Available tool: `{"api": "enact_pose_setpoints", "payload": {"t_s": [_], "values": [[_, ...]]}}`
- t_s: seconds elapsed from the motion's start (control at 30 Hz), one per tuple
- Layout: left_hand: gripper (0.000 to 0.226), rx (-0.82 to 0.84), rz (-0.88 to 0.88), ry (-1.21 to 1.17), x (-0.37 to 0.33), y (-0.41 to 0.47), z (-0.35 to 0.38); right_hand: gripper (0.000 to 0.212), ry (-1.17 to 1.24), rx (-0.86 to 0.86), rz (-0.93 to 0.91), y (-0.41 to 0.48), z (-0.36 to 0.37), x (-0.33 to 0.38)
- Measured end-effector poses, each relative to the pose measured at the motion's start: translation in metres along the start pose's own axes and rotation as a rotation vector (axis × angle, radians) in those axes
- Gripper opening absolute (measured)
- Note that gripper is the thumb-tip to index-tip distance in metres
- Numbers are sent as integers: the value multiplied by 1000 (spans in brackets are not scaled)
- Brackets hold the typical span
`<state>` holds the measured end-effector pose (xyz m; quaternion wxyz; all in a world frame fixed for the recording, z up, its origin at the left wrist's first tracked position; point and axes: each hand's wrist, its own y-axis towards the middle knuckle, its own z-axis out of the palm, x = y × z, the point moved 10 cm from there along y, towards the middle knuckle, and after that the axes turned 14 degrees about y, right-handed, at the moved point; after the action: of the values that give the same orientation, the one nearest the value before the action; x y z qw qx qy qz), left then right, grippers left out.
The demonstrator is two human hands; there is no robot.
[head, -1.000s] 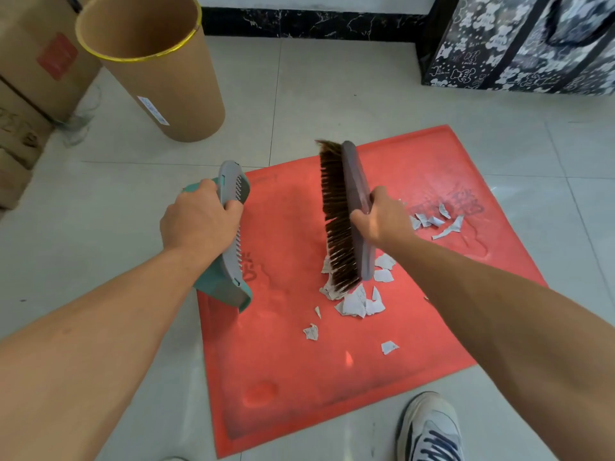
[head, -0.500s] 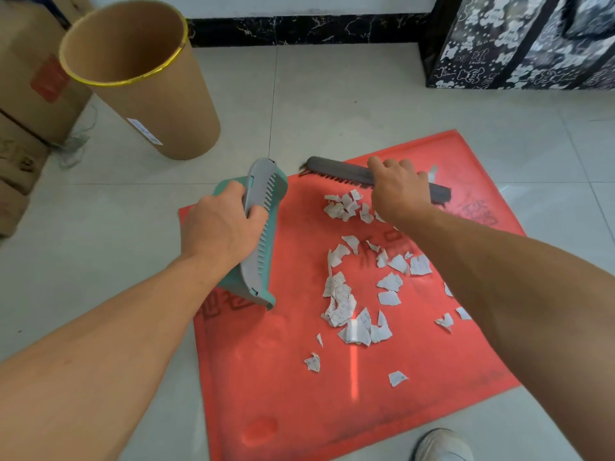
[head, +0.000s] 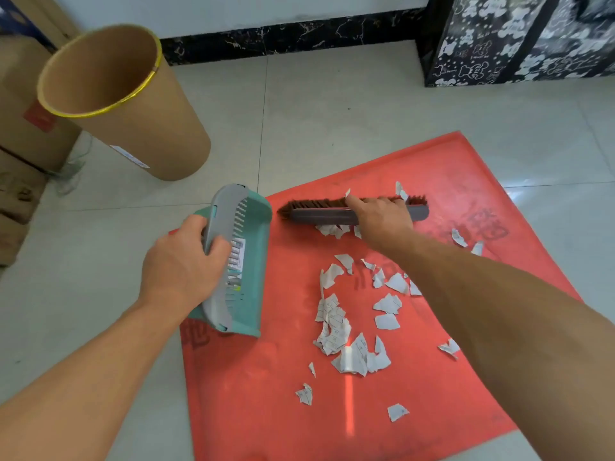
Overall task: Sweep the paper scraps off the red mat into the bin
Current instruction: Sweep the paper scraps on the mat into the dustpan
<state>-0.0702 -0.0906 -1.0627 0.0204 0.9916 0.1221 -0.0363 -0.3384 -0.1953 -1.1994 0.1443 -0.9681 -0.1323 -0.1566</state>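
Observation:
A red mat (head: 266, 400) lies on the tiled floor with several white paper scraps (head: 346, 344) scattered over its middle and right side. My right hand (head: 379, 217) grips a grey brush (head: 319, 214) with brown bristles, held crosswise at the mat's far edge, a few scraps just in front of it. My left hand (head: 183, 267) holds a teal and grey dustpan (head: 246, 261) tilted at the mat's left edge. The brown cardboard bin (head: 133, 128) with a yellow rim stands open on the floor at the far left.
Cardboard boxes (head: 20, 161) are stacked at the left behind the bin. A black bag with white bear print (head: 519, 38) stands at the far right by the wall. Pale floor tiles (head: 332, 121) surround the mat.
The brush has turned from lengthwise over the scraps to crosswise at the mat's far edge. The dustpan has tilted and shifted right toward the mat. The view has moved closer.

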Motion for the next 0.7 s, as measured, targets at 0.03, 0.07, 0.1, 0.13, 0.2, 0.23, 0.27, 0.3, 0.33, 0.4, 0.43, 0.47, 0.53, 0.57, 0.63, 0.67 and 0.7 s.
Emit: {"api": "enact_pose_setpoints", "payload": {"t_s": [0.03, 0.07, 0.1, 0.13, 0.2, 0.23, 0.27, 0.3, 0.33, 0.4, 0.43, 0.47, 0.53, 0.57, 0.63, 0.67, 0.7], "values": [[23, 1, -2, 6, 1, 0, 0, 50, 0, 22, -11, -6, 3, 0], [25, 1, -5, 11, 0, -1, 0, 51, -2, 38, -26, -12, 5, 0], [27, -1, -5, 14, -1, -1, 1, 51, -12, 55, -43, -18, 6, 1], [28, -7, -3, 15, -2, -1, 1, 50, -32, 74, -64, -24, 7, 3], [27, -11, 7, 10, -6, -2, 2, 46, -81, 100, -113, -36, 8, 10], [26, -7, 12, 7, -8, -3, 4, 44, -96, 113, -131, -43, 9, 15], [24, -5, 17, 8, -10, -4, 5, 44, -101, 136, -142, -50, 10, 19], [24, -5, 18, 12, -11, -5, 6, 45, -102, 160, -147, -58, 11, 24], [25, -5, 15, 15, -11, -6, 7, 46, -102, 177, -151, -65, 14, 28], [26, -6, 15, 18, -13, -6, 7, 47, -115, 204, -157, -80, 17, 35], [25, -3, 18, 22, -13, -7, 8, 47, -127, 210, -167, -86, 18, 38], [23, 3, 19, 29, -13, -7, 8, 46, -135, 206, -182, -91, 19, 41], [20, 14, 23, 51, -13, -5, 8, 44, -131, 175, -207, -98, 18, 47], [20, 14, 25, 58, -12, -3, 9, 44, -115, 156, -218, -101, 15, 50], [20, 10, 29, 61, -10, 1, 9, 43, -52, 118, -237, -103, 4, 54], [21, 5, 32, 57, -10, 1, 9, 41, -7, 99, -238, -104, -4, 56], [22, -2, 33, 50, -9, 2, 9, 39, 51, 89, -227, -105, -11, 56]]}}
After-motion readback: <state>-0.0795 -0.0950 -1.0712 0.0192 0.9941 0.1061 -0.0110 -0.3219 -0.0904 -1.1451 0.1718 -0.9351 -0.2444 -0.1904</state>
